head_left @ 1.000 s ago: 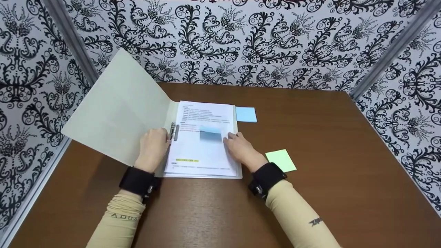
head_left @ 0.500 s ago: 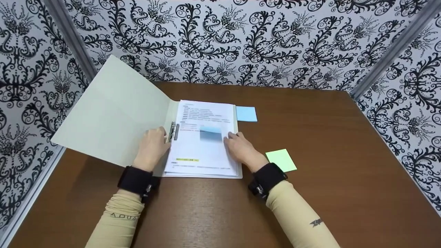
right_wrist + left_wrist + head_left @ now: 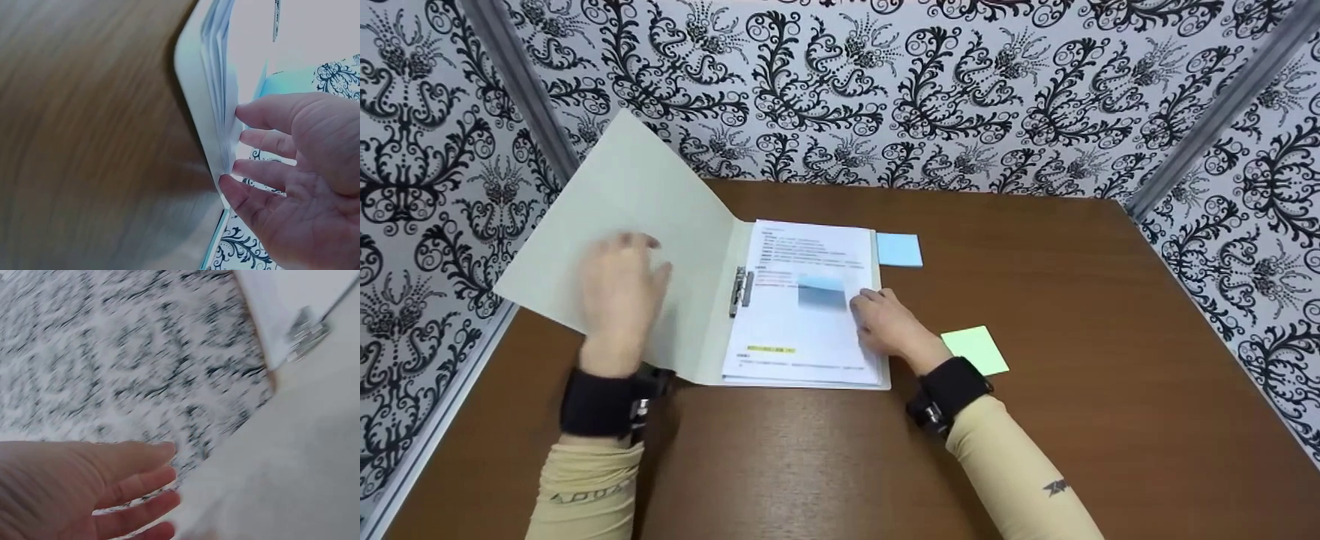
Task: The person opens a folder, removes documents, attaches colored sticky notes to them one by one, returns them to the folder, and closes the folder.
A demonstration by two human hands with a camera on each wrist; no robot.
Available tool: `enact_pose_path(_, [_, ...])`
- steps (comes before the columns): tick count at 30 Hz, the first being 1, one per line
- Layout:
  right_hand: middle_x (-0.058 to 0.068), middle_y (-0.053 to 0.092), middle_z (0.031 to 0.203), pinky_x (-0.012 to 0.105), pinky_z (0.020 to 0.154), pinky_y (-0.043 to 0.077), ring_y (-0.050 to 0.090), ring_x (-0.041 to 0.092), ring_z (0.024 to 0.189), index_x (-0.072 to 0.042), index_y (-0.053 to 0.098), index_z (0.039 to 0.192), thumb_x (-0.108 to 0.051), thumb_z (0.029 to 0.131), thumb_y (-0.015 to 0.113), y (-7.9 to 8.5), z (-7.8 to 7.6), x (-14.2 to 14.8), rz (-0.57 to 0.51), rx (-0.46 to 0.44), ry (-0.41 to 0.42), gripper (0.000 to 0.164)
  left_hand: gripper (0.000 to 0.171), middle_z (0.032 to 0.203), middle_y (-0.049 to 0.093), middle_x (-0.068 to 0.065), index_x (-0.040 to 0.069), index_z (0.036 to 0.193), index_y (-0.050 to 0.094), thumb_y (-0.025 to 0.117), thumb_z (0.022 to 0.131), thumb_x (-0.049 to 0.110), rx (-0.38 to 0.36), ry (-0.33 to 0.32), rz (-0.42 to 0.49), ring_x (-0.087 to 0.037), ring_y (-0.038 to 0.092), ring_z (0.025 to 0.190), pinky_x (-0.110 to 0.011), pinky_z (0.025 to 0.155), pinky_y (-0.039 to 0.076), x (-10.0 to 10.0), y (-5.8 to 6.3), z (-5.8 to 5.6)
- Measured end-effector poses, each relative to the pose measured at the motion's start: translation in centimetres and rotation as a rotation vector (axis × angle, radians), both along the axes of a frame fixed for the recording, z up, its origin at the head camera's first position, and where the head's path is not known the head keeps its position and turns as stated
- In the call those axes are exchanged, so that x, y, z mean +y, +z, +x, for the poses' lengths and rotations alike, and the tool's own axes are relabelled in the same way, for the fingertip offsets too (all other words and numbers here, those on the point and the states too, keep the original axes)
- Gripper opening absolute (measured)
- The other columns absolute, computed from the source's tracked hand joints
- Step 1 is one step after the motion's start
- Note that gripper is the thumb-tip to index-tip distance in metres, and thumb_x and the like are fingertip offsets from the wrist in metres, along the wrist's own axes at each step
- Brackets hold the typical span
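Observation:
An off-white folder (image 3: 712,352) lies with its cover (image 3: 675,195) raised at a slant on the left. Printed sheets (image 3: 795,330) fill its right side, beside a metal clip (image 3: 741,289) at the spine. A blue sticky note (image 3: 820,292) is on the top sheet. My left hand (image 3: 619,300), blurred, is in front of the cover; in the left wrist view its fingers (image 3: 146,509) are extended and hold nothing. With its fingertips, my right hand (image 3: 889,326) touches the right edge of the sheets; the right wrist view shows those fingers (image 3: 267,171) along the paper edges.
A blue sticky note (image 3: 898,249) lies at the folder's upper right edge. Closer to my right wrist, a light green sticky note (image 3: 976,349) rests on the brown table (image 3: 1072,300). Patterned walls (image 3: 960,90) enclose the table at the back and sides.
My left hand has left the clip by the spine and moved left, in front of the cover. The cover dropped slightly, then rose again. My right hand stays at the sheets' edge.

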State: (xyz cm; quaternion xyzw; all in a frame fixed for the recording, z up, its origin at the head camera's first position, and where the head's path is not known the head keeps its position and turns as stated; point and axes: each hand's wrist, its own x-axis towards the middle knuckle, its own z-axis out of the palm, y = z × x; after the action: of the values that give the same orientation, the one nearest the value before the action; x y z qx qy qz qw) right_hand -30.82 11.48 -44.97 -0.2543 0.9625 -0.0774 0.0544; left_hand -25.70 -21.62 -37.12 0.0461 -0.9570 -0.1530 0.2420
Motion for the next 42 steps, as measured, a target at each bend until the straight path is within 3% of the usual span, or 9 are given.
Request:
enact_pose_path(6, [0.023, 0.047, 0.150, 0.048, 0.119, 0.035, 0.041, 0.038, 0.142, 0.001, 0.054, 0.138, -0.012, 0.098, 0.057, -0.6, 0.1, 0.7, -0.054, -0.015, -0.021, 0.042, 0.046, 0.153, 0.039, -0.023, 0.001, 0.131, 0.053, 0.069, 0.093, 0.022, 0.065, 0.202, 0.136, -0.044, 0.028, 0.144, -0.068, 0.117, 0.014, -1.7, 3.3, 2.4])
enact_pose_path(8, [0.023, 0.040, 0.156, 0.048, 0.120, 0.034, 0.037, 0.039, 0.146, -0.002, 0.051, 0.142, -0.013, 0.098, 0.057, -0.7, 0.3, 0.9, -0.075, -0.049, -0.040, 0.045, 0.049, 0.155, 0.038, -0.023, 0.002, 0.135, 0.052, 0.070, 0.093, 0.021, 0.110, 0.233, 0.180, -0.044, 0.029, 0.145, -0.066, 0.119, 0.012, -2.0, 3.9, 3.1])
enact_pose_path(14, [0.022, 0.030, 0.161, 0.049, 0.119, 0.036, 0.034, 0.037, 0.148, -0.008, 0.046, 0.147, -0.017, 0.098, 0.060, -0.7, 1.1, 1.8, -0.134, -0.123, -0.045, 0.051, 0.049, 0.139, 0.058, -0.025, 0.008, 0.144, 0.049, 0.062, 0.098, 0.018, 0.074, 0.233, 0.251, -0.049, 0.058, 0.115, -0.060, 0.101, 0.045, -1.9, 5.0, 4.3])
enact_pose_path(25, [0.022, 0.044, 0.149, 0.049, 0.116, 0.038, 0.039, 0.037, 0.139, -0.004, 0.051, 0.142, -0.016, 0.096, 0.063, -0.4, 3.0, 2.9, -0.221, -0.120, -0.037, 0.049, 0.027, 0.115, 0.072, -0.022, 0.002, 0.121, 0.068, 0.059, 0.096, 0.003, 0.346, -0.032, 0.318, -0.041, 0.071, 0.097, -0.048, 0.086, 0.057, 1.0, 5.7, 5.2])
enact_pose_path(28, [0.023, 0.046, 0.145, 0.049, 0.114, 0.039, 0.039, 0.039, 0.136, -0.003, 0.054, 0.140, -0.014, 0.095, 0.065, -0.2, 3.4, 2.7, -0.178, -0.101, -0.063, 0.047, 0.026, 0.107, 0.075, -0.022, 0.000, 0.119, 0.069, 0.059, 0.096, 0.004, 0.383, -0.108, 0.291, -0.035, 0.071, 0.075, -0.023, 0.071, 0.056, 1.7, 5.7, 5.2])
enact_pose_path(30, [0.023, 0.046, 0.144, 0.048, 0.113, 0.040, 0.040, 0.039, 0.135, -0.002, 0.055, 0.138, -0.014, 0.095, 0.066, -0.2, 3.5, 2.6, -0.150, -0.091, -0.068, 0.046, 0.026, 0.102, 0.076, -0.021, 0.000, 0.120, 0.070, 0.060, 0.096, 0.006, 0.394, -0.165, 0.266, -0.030, 0.066, 0.062, -0.008, 0.060, 0.045, 2.1, 5.7, 5.3])
enact_pose_path(32, [0.024, 0.047, 0.144, 0.048, 0.113, 0.040, 0.041, 0.039, 0.136, 0.000, 0.057, 0.135, -0.012, 0.094, 0.067, -0.1, 3.7, 2.5, -0.136, -0.078, -0.060, 0.045, 0.027, 0.100, 0.076, -0.021, 0.001, 0.121, 0.069, 0.061, 0.097, 0.007, 0.385, -0.232, 0.259, -0.025, 0.062, 0.056, 0.001, 0.054, 0.032, 2.4, 5.7, 5.3])
enact_pose_path(35, [0.026, 0.049, 0.145, 0.049, 0.113, 0.041, 0.045, 0.040, 0.137, 0.003, 0.059, 0.131, -0.010, 0.093, 0.068, -0.1, 3.8, 2.5, -0.118, -0.059, -0.037, 0.042, 0.031, 0.108, 0.075, -0.020, 0.004, 0.127, 0.066, 0.063, 0.097, 0.012, 0.327, -0.342, 0.285, -0.027, 0.072, 0.068, 0.004, 0.059, 0.039, 2.9, 5.7, 5.3])
enact_pose_path(42, [0.027, 0.050, 0.145, 0.050, 0.105, 0.049, 0.055, 0.040, 0.129, 0.005, 0.061, 0.128, -0.009, 0.091, 0.071, 0.1, 3.6, 2.8, -0.102, -0.072, 0.012, 0.041, 0.053, 0.133, 0.066, -0.012, 0.013, 0.144, 0.053, 0.065, 0.096, 0.033, 0.130, -0.588, 0.281, -0.021, 0.073, 0.101, -0.022, 0.074, 0.060, 4.0, 4.4, 4.4])
